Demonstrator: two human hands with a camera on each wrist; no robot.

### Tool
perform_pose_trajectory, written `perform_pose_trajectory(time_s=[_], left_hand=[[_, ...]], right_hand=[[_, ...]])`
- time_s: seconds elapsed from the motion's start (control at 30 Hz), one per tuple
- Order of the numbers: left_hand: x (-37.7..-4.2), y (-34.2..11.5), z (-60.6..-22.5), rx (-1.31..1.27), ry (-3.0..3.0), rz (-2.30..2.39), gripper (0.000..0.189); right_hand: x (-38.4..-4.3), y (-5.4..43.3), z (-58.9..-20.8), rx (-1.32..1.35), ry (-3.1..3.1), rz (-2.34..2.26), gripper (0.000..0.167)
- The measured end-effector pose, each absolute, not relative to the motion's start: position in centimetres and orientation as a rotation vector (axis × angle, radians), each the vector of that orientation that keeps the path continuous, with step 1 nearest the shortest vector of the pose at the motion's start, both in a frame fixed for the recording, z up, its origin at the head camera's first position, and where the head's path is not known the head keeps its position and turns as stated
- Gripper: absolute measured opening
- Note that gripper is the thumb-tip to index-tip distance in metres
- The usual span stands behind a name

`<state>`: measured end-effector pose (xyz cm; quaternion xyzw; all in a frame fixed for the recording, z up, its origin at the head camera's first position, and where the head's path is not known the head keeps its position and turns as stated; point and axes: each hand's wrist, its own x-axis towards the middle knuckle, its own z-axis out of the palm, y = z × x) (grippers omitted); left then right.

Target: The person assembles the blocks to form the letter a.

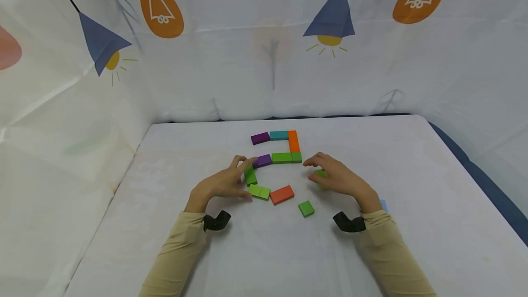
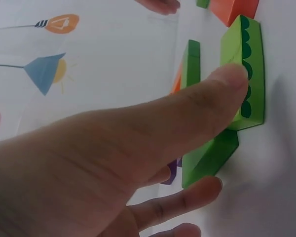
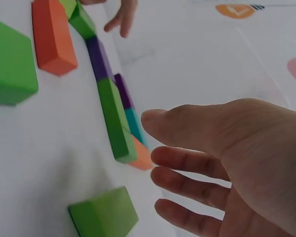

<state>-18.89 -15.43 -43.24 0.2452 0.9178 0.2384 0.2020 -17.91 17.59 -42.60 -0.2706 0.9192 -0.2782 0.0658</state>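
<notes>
My left hand (image 1: 222,182) is at the left end of a curving line of coloured wooden blocks. Its thumb tip lies against a light green block (image 2: 254,74) with a scalloped dark green side. Its other fingers extend loosely beside a green block (image 1: 250,175) and a purple block (image 1: 262,161). To the right, my right hand (image 1: 340,178) hovers with fingers spread and nothing between them. Partly under it sits a separate green block (image 3: 106,215). A longer green block (image 1: 282,158) and a small green one (image 1: 296,157) continue the line from the purple block.
Behind, an orange block (image 1: 293,141), a teal block (image 1: 279,135) and a dark purple block (image 1: 260,138) form the far row. A red-orange block (image 1: 282,195) and a loose green block (image 1: 306,208) lie nearer. A light blue piece (image 1: 384,205) shows beside the right wrist.
</notes>
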Motion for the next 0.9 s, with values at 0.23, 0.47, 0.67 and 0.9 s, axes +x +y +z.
perform_pose_trajectory(time_s=[0.23, 0.47, 0.67, 0.9], left_hand=[[-18.6, -15.3, -42.8, 0.734, 2.679, 0.574, 0.074], [-18.7, -15.1, -42.6, 0.784, 2.769, 0.559, 0.061], [-18.9, -15.1, -42.9, 0.810, 2.790, 0.535, 0.056], [-19.1, -15.2, -43.2, 0.800, 2.773, 0.540, 0.056]], right_hand=[[-18.4, 19.0, -43.3, -0.747, 2.780, -0.863, 0.035], [-18.6, 19.8, -43.4, -0.642, 2.780, -0.833, 0.033], [-18.6, 20.0, -43.3, -0.603, 2.759, -0.767, 0.034], [-18.5, 20.0, -43.2, -0.503, 2.721, -0.729, 0.038]])
